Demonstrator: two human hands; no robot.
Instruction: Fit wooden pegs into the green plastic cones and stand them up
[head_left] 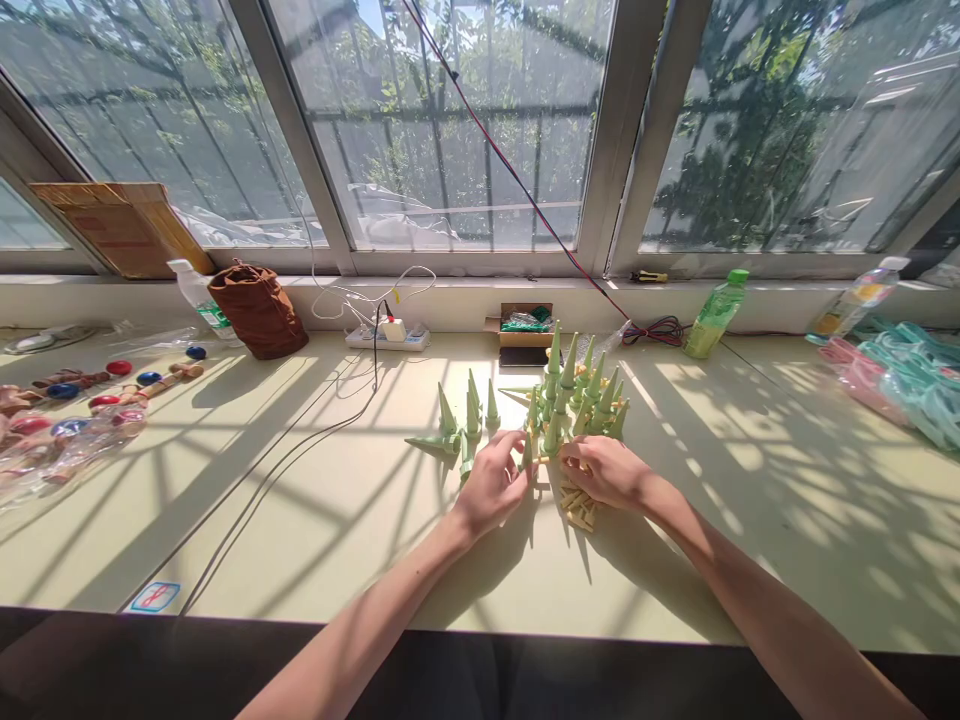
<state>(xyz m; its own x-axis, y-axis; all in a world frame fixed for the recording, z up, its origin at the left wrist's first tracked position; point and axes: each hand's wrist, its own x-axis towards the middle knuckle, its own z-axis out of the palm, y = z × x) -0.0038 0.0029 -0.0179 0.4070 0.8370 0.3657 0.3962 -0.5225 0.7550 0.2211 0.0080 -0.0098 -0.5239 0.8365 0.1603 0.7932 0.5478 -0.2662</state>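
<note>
Many green cone-shaped pieces [568, 365] stand close together near the middle of the table. My left hand [495, 475] is at their front left, its fingers closed round one green cone [527, 452]. At the front right of the group, my right hand [604, 468] has its fingers pinched together; what they hold is too small to make out. Beneath and beside my right hand lies a small pile of short wooden sticks [579, 510]. Left of my left hand is a smaller set of green cones [471, 405], some upright and some lying down.
Behind the cones sits a small open box [526, 335]. A power strip [387, 340] with cables, a brown pouch [259, 310] and a green bottle [716, 313] stand along the window. Wooden toys [67, 400] lie left, teal and pink plastic items [911, 380] right.
</note>
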